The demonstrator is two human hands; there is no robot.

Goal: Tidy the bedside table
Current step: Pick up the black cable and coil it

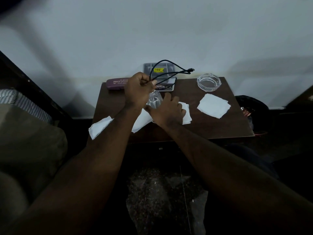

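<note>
Gripping: left hand (138, 92) clamps the looped black cable (187, 72), loops fanning toward 2 o'clock above the bedside table (211, 128). Right hand (167, 111), at 5 o'clock of it, fingers loosely spread over a white tissue (187, 116).

Dim, underexposed frame. Wall (152, 31) brightest, soft diagonal shadows. Foreground floor (160, 192) near black. Corners blurred, wide-angle bending at edges.

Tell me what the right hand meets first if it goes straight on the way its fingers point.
Most likely the clear glass object, just ahead of the right hand and under the left hand that grips the black cable. Depth is unclear; they may already touch.
</note>
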